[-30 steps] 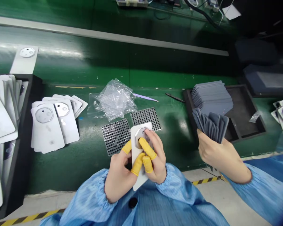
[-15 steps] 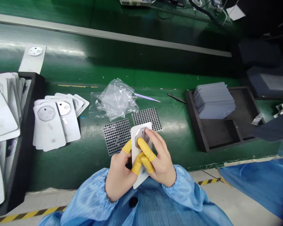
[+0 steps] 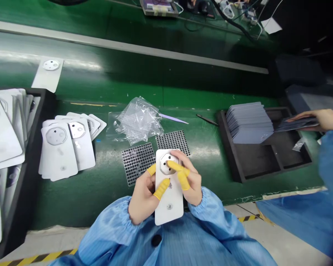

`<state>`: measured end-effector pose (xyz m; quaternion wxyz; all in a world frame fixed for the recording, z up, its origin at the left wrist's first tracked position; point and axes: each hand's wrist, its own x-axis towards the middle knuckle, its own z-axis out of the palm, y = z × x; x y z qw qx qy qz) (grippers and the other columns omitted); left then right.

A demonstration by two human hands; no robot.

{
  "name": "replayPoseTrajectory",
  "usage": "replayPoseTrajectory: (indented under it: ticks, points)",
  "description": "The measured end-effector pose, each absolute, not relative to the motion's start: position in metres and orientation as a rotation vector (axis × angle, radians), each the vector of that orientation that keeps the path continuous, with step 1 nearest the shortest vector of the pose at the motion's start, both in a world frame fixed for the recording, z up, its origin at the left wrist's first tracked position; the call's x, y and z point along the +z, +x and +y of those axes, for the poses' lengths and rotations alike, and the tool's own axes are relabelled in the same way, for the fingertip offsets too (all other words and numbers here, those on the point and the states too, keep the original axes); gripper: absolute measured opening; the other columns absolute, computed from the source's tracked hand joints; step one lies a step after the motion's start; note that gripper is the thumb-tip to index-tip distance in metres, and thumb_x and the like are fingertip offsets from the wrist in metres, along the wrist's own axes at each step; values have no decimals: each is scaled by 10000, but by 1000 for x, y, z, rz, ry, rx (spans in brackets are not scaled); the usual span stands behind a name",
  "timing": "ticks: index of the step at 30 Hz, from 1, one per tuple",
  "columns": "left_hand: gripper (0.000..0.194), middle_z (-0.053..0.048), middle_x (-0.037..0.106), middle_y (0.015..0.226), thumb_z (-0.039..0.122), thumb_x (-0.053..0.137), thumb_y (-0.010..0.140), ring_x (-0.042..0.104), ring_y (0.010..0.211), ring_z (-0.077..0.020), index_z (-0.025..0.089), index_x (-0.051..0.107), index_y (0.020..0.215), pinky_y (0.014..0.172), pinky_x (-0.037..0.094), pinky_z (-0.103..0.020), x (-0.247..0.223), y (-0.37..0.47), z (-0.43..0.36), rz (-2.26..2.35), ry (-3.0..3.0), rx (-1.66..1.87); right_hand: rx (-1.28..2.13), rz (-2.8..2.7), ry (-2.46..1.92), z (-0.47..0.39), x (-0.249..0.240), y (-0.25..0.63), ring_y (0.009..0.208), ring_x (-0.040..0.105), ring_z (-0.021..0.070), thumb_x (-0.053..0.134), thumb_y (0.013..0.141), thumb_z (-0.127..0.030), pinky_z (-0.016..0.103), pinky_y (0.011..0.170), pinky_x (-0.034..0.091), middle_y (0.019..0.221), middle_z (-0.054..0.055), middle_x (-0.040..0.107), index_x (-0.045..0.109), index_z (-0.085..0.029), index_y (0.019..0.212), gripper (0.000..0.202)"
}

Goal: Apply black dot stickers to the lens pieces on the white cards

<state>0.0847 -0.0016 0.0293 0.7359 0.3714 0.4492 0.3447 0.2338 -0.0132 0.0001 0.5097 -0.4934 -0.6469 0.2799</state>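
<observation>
A white phone back cover (image 3: 169,195) with an octagonal camera area is held upright, its marked face toward me. My left hand (image 3: 147,194) grips it along the left edge, yellow finger cots on the thumb and a finger. My right hand (image 3: 190,177) holds the upper right edge. One of its yellow-cotted digits presses on the camera area (image 3: 168,163), beside small black round spots. Just beyond the cover lie two sheets of small black round pieces, a left sheet (image 3: 138,162) and a right sheet (image 3: 174,141), both partly hidden.
Clear plastic bags (image 3: 140,120), purple tweezers (image 3: 173,118) and black tweezers (image 3: 207,120) lie farther back. White covers are piled (image 3: 61,155) at left beside a full black tray (image 3: 41,122). At right, a co-worker's hand (image 3: 329,119) holds dark panels over another black tray (image 3: 235,162).
The cover has turned to face me more squarely, and my right thumb and fingers have shifted, uncovering black spots in the camera area. A co-worker's hand with dark panels has appeared at right.
</observation>
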Motion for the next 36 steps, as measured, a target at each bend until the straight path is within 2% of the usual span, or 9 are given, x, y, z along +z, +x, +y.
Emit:
replayPoseTrajectory:
  ticks: [4,9,14,21,26,29,32,34,36]
  points:
    - [503,-120,753,947,316,770,717,730,771,-237,132,537,1122,656,600,-318,30,88,3,980,710,818,887,-1177,-1210,-6,-6,227,1216,581,244,561,910,-333,396,942,562,1389,152,523,407,-221,1397,523]
    - [436,-96,755,917,382,763,722,720,767,-226,118,616,1037,656,587,-298,25,87,7,1104,781,910,1287,-1035,-1116,-3,-4,220,803,740,176,608,882,-308,286,681,633,1037,98,739,333,-195,1431,624]
    - [411,-84,751,832,439,664,814,704,632,-192,114,607,1059,509,533,-241,10,86,4,1185,880,941,1401,-920,-1122,-6,1,213,834,741,182,734,770,-290,276,708,631,1060,80,735,382,-211,1411,735]
    - [340,-74,753,863,410,586,866,715,715,-191,142,623,1072,633,582,-277,-13,95,5,1161,1115,854,1395,-735,-1347,-14,-8,235,887,729,207,768,735,-300,342,791,616,1083,73,729,437,-228,1382,730]
    - [322,-111,729,997,322,576,868,708,894,-228,144,595,1137,838,572,-387,-27,58,3,1345,1250,893,897,-875,-1735,-21,-31,330,1029,681,260,772,713,-384,419,888,566,1213,129,661,388,-200,1422,827]
    - [514,-224,532,1327,323,653,822,471,1282,-339,91,513,1259,1107,313,-552,-42,21,-2,1655,1324,986,499,-1256,-1990,-22,-36,381,1217,561,321,714,751,-439,518,1047,429,1343,166,557,414,-153,1411,779]
    - [733,-278,327,1469,350,726,767,244,1403,-406,55,410,1359,1144,195,-585,-56,-1,-8,1885,1712,909,149,-1559,-2034,-18,-27,378,1393,328,363,702,775,-378,574,1145,257,1492,154,380,520,-156,1335,630]
    - [718,-280,319,1469,352,683,811,249,1400,-410,64,369,1389,1122,252,-580,-63,-4,-10,1922,1982,809,60,-1759,-1891,-13,-20,340,1369,384,319,631,849,-276,547,1126,328,1467,138,421,521,-188,1333,504]
    - [650,-262,332,1464,345,634,851,268,1394,-399,91,370,1388,1104,290,-572,-65,-2,-10,1914,2071,775,276,-1986,-1633,-9,-20,285,1314,472,261,554,899,-195,509,1088,413,1400,118,507,473,-230,1367,475]
